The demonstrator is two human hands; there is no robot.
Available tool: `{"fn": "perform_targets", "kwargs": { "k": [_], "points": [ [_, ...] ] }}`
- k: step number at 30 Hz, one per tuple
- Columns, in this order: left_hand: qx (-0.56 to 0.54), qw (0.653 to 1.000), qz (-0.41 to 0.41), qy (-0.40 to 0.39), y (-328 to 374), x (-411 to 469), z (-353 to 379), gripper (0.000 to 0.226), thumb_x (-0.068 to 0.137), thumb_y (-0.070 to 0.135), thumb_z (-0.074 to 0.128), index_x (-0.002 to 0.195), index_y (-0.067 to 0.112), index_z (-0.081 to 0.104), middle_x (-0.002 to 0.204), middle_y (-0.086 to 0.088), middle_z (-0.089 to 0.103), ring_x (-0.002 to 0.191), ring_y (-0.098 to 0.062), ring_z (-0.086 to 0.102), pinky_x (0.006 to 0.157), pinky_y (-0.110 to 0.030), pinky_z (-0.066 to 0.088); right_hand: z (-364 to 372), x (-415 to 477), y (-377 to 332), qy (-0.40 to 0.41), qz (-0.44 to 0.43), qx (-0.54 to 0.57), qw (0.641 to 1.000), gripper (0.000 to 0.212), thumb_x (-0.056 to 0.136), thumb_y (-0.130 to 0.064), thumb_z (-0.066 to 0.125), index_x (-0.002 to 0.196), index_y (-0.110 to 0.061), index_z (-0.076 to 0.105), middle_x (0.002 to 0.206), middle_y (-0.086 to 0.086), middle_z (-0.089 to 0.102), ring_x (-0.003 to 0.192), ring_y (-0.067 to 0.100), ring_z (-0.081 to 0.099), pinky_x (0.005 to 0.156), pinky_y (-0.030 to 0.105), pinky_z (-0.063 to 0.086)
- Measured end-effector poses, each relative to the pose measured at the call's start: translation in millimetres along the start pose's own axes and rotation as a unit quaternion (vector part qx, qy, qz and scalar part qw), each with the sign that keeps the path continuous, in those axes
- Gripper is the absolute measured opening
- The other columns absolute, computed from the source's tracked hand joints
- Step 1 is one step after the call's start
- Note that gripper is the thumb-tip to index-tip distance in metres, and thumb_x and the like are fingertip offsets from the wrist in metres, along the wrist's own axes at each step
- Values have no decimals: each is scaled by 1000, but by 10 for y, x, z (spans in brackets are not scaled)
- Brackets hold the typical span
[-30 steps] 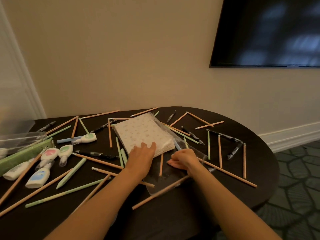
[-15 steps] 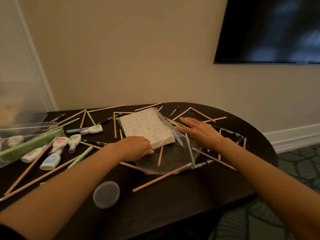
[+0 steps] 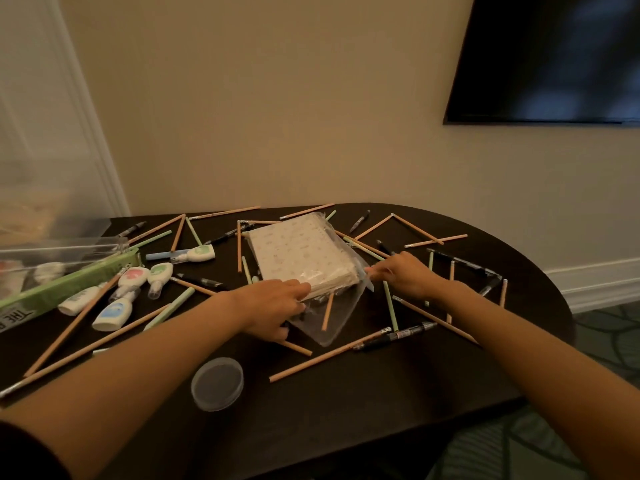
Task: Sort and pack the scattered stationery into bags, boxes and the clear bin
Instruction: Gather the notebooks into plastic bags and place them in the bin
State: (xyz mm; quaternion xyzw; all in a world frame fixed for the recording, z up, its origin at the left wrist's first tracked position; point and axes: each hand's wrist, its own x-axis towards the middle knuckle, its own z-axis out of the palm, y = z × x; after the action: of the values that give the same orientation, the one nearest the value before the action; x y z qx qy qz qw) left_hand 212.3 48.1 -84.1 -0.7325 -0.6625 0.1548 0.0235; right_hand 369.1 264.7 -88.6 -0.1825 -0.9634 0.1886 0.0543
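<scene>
Right hand now back, pinching the clear bag; left hand presses its notepads. Pencils, pens remain scattered.

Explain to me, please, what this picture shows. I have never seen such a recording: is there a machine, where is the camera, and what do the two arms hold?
There is no machine: a person works with bare hands, and one camera worn on the head looks forward and down, so both arms enter from below. On the dark table lie many scattered pencils, some black pens, small white dispensers, a green box, a clear bin at the left edge and a round clear lid. In the middle is a pack of patterned notebooks partly inside a clear bag. The left hand rests with its fingers on the pack's near edge. The right hand seems to pinch the bag's edge at the pack's right corner.
</scene>
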Motion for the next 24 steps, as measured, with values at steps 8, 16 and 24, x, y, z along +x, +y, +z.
{"fn": "perform_targets", "kwargs": {
  "k": [8, 16, 24],
  "points": [
    [-327, 930, -166, 28, -184, 10, -39, 32, 95, 28, 46, 93, 3, 66, 91, -8, 59, 79, -17, 54, 75, -28, 44, 40, 148, -12, 100, 80, 180, 975, 27, 96, -19, 47, 88, -6, 69, 90, 8, 69, 78, 6, 59, 73, 15, 42],
    [-609, 702, -341, 141, -285, 13, 81, 38, 98, 26, 42, 75, 3, 64, 80, -11, 69, 72, -17, 67, 57, -20, 53, 165, 387, -194, 178, 173, 193, 949, 44, 96, -25, 46, 59, -8, 62, 65, 6, 61, 67, 17, 57, 79, 33, 47],
    [-542, 666, -496, 131, -467, 248, 136, 36, 94, 35, 48, 88, 2, 61, 77, -13, 68, 70, -25, 69, 71, -37, 58, 263, 652, -286, 232, 319, 189, 899, 40, 95, -32, 47, 64, -8, 56, 62, 5, 57, 55, 12, 52, 55, 24, 40]
  ]
}}
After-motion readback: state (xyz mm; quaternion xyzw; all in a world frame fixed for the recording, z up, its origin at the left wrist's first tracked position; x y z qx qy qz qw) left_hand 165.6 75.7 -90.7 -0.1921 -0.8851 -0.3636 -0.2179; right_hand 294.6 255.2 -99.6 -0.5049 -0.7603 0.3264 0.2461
